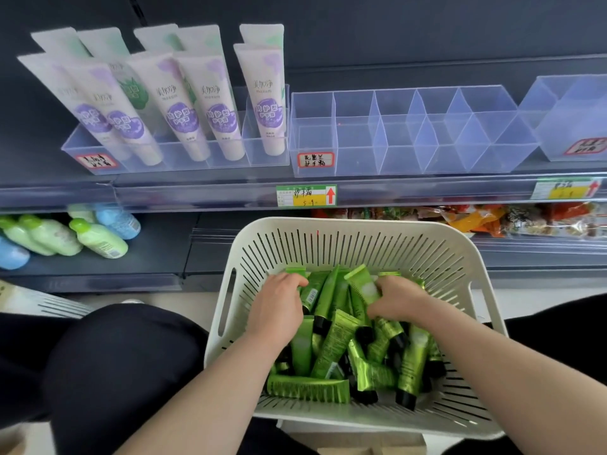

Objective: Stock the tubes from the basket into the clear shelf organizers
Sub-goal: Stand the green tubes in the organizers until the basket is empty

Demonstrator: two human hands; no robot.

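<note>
Your left hand [279,302] and right hand [395,298] both close on green tubes [331,343] in the basket [358,238]; overfilled fistfuls risk spilling before the empty organizer [410,139].

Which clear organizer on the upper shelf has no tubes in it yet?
The middle organizer, the one with diamond-shaped dividers and a red-bordered label; the left organizer already holds upright white and purple tubes.

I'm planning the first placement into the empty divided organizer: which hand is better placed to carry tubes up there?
Probably the right hand: it already grips a green tube and sits below the empty organizer. The left hand is farther left.
</note>
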